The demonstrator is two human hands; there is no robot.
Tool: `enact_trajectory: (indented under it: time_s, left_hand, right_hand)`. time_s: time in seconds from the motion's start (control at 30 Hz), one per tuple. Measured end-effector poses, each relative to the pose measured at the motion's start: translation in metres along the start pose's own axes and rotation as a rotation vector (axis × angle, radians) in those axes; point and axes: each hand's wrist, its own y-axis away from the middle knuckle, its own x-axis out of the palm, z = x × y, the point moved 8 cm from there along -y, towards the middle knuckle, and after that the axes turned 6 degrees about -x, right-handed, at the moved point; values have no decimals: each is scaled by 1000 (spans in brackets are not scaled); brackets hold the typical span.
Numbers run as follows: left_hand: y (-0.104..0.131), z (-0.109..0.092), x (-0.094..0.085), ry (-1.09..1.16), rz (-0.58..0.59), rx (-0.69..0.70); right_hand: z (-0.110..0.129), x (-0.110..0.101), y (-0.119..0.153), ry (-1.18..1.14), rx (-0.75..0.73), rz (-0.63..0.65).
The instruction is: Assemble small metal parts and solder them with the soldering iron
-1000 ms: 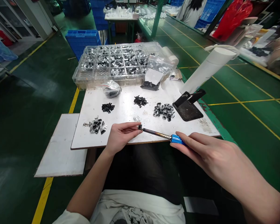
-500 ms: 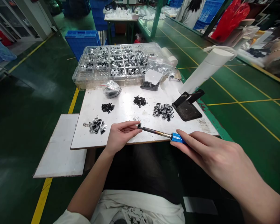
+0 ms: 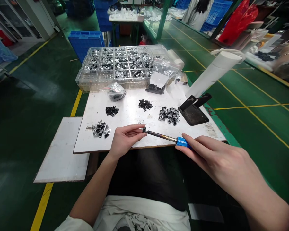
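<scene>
Between thumb and fingertips, my left hand [image 3: 125, 138] pinches a small black part [image 3: 144, 129] over the front edge of the white board [image 3: 125, 128]. My right hand [image 3: 221, 157] is closed around the blue handle of a soldering iron [image 3: 162, 136]. Its dark tip points left and meets or nearly meets the small part; contact is too small to tell. Behind the hands lie a pile of black and silver pieces [image 3: 169, 115], two piles of small black pieces [image 3: 112, 110] [image 3: 145, 104], and flat silver-and-black pieces [image 3: 101, 129] at the left.
A clear compartment box [image 3: 86, 77] full of shiny pieces stands at the back. Plastic bags [image 3: 115, 91] [image 3: 156, 85] sit in front of it. At the right are a black metal stand [image 3: 194, 114] and a slanted white tube [image 3: 214, 72]. A blue crate [image 3: 86, 43] stands behind.
The camera view has shifted very slightly. Both hands, the soldering iron and the small part keep practically the same position.
</scene>
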Motion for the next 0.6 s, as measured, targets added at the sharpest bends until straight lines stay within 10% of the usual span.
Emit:
enact_trajectory:
  time_s: [0.6]
  left_hand:
    - [0,1,-1,-25,1,1]
  right_hand:
    - [2,6,-6,1,-10,70]
